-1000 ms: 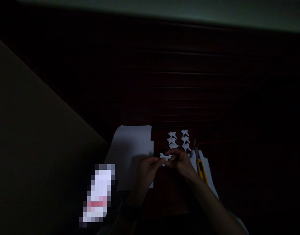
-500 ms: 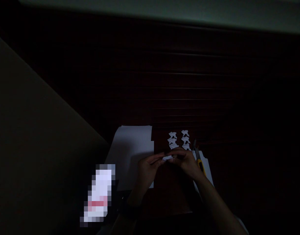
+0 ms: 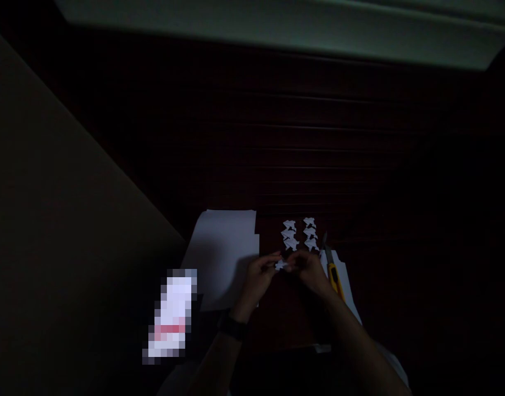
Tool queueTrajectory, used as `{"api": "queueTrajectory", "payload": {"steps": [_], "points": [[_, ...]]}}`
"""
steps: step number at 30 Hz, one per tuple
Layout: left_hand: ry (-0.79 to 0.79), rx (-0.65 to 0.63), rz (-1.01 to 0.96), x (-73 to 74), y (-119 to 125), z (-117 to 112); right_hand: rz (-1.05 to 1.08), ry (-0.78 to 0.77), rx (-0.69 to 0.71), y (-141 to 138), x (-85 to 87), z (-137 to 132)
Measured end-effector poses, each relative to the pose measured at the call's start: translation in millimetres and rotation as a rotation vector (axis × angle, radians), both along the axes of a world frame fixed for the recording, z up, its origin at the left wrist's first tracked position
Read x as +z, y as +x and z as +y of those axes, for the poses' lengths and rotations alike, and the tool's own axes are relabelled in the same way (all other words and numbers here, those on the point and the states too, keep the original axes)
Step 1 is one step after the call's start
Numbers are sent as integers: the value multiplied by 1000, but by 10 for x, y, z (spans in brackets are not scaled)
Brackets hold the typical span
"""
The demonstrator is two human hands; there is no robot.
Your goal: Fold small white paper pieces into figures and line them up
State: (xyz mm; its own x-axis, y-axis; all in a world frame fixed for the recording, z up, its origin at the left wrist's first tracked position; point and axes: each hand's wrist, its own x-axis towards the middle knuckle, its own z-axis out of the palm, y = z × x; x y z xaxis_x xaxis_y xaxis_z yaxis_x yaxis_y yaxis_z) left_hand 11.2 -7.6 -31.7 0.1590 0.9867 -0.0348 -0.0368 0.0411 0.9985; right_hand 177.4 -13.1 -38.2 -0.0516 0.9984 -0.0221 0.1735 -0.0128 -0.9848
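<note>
In dim light my left hand (image 3: 258, 280) and my right hand (image 3: 310, 272) meet over a dark table, and both pinch one small folded white paper piece (image 3: 281, 265) between their fingertips. Just beyond the hands lie two short rows of several similar folded white paper shapes (image 3: 299, 234). A dark watch sits on my left wrist (image 3: 232, 328).
A white paper sheet (image 3: 225, 247) lies left of my hands. A yellow utility knife (image 3: 333, 274) rests on another white sheet (image 3: 348, 289) to the right. A blurred white and red object (image 3: 170, 319) lies at lower left. A dark slatted surface (image 3: 310, 143) stretches beyond.
The view has shifted slightly. My hands have drawn a little closer to the rows of folded shapes and keep working the small paper piece, which has been turned between the fingers.
</note>
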Motion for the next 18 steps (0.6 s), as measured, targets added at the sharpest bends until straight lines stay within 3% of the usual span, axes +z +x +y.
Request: {"api": "queueTrajectory", "payload": {"steps": [5, 9, 12, 18], "points": [[199, 93, 505, -36, -83, -57, -329, 142, -30, -52, -179, -15], [288, -27, 808, 26, -116, -216, -439, 204, 11, -78, -134, -85], [388, -84, 930, 32, -72, -302, -501, 207, 20, -71, -95, -129], [506, -156, 1085, -43, -31, -322, -649, 15, -134, -53, -107, -198]]}}
